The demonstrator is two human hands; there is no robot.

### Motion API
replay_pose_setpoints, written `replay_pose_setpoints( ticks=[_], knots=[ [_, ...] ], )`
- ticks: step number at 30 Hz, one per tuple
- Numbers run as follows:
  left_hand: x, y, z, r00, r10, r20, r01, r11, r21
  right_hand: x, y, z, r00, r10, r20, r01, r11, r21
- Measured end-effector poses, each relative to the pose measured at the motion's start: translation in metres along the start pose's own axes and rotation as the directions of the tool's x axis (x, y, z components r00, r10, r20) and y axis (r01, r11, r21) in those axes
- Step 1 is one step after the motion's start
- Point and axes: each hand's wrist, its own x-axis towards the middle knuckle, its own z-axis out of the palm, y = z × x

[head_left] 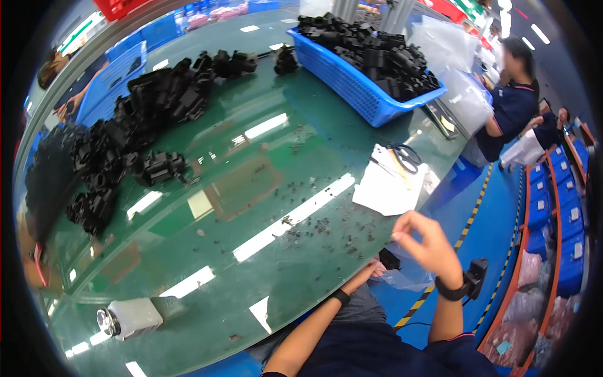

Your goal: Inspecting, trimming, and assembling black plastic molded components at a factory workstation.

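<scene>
My left hand (376, 269) is low at the table's near edge, its fingers curled against a black part (389, 258); the hand partly hides this part. A clear plastic bag (408, 279) hangs just beyond it. My right hand (428, 244) is raised to the right of the table edge, thumb and forefinger pinched together. Whatever is between those fingertips is too small to make out. Many tiny dark pieces (321, 227) lie scattered on the green tabletop (251, 207) left of my hands. White sheets (389, 188) with black-handled scissors (407, 158) lie beyond my right hand.
A blue basket (377, 108) heaped with black plastic parts (370, 53) stands at the far side. More black parts (157, 100) are piled along the left. A squat bottle (133, 318) lies near left. A person (512, 94) works at far right, near shelves of blue bins (568, 213).
</scene>
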Motion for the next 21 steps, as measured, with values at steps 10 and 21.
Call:
replay_pose_setpoints(
  ticks=[10, 21],
  knots=[
    [0.003, 0.009, 0.003, 0.998, -0.06, 0.032, 0.057, 0.994, 0.097, -0.052, 0.189, -0.013, 0.928, 0.287, -0.239, -0.371, 0.785, -0.495],
    [0.019, -0.085, -0.045, 0.99, 0.125, 0.061, -0.107, 0.964, -0.242, -0.09, 0.362, 0.026, 0.899, 0.106, -0.425, -0.273, 0.895, -0.354]
  ],
)
